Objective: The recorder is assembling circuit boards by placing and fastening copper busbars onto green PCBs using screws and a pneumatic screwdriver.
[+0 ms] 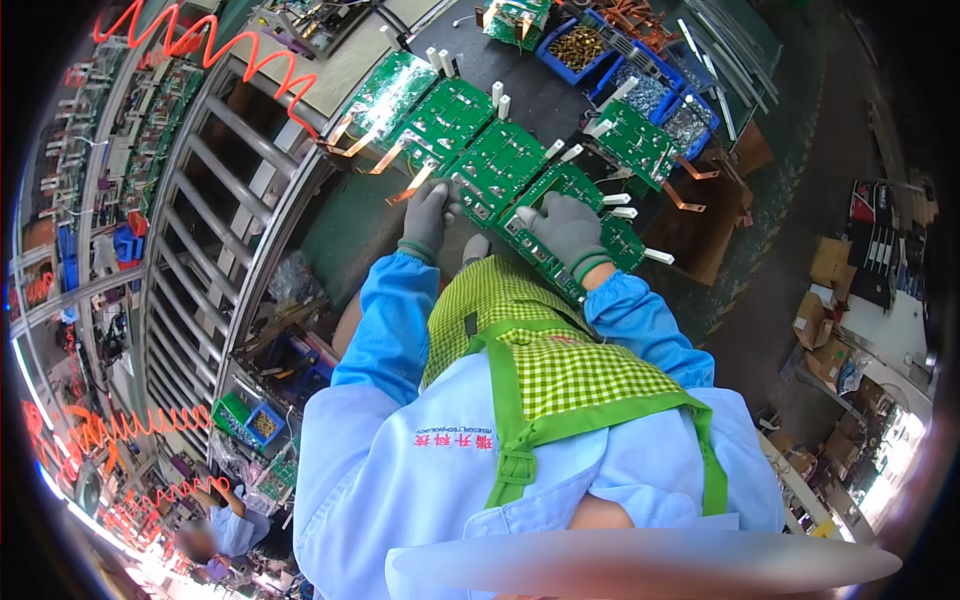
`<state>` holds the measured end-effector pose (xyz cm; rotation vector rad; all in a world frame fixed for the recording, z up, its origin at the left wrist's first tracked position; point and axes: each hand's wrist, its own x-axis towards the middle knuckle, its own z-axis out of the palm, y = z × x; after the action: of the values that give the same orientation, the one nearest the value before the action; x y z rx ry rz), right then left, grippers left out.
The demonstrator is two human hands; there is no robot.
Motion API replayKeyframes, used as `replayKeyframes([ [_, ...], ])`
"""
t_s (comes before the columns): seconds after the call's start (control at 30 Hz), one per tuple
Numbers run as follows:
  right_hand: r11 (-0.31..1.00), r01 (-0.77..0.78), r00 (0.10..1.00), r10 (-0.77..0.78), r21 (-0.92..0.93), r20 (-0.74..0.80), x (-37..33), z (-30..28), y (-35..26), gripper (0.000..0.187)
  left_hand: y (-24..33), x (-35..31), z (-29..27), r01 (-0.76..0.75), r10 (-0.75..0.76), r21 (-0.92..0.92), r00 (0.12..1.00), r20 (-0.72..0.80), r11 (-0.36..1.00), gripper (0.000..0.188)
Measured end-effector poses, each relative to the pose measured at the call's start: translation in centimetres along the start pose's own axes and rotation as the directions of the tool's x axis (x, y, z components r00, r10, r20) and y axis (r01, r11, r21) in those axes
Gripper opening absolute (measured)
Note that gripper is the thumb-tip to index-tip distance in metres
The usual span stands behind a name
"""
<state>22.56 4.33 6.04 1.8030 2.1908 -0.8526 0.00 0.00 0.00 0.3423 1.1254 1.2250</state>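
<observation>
Circuit boards: set in a slanting row along the near edge of the desk (508,68); green, with white posts (498,96) standing at the far side.
Board under right hand (572,182): toward the near right corner of the desk; partly covered by the glove, so exact outline possibly misread.
Right hand (568,232): gray-gloved, laid over that board; fingers bent down toward the board face; cannot tell if clamped on any part.
Left hand (430,215): gray-gloved, just beside the near end of the neighboring board (500,160); fingers curled in close to the thumb; cannot tell if gripping anything.
Copper strips (402,152): bent, projecting past the near edge from the boards at the left of the row.
Separate board (640,148): near the right edge of the desk, beyond the row; copper strips pointing outward to the right.
Blue bins (560,70): grouped at the far right corner; filled with brass parts (577,47) and silver hardware (640,88).
Roller conveyor (238,145): left of the desk, below a coiled red hose (262,62).
</observation>
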Motion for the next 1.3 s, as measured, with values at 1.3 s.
replayKeyframes([
  [1.3, 0.906, 0.414, 0.883, -0.374, 0.093, -0.283, -1.1, 1.6, -7.9, 0.015, -1.3, 3.0, -5.4, 0.454, -0.462, -0.450, 0.881, 0.100, 0.769, 0.019],
])
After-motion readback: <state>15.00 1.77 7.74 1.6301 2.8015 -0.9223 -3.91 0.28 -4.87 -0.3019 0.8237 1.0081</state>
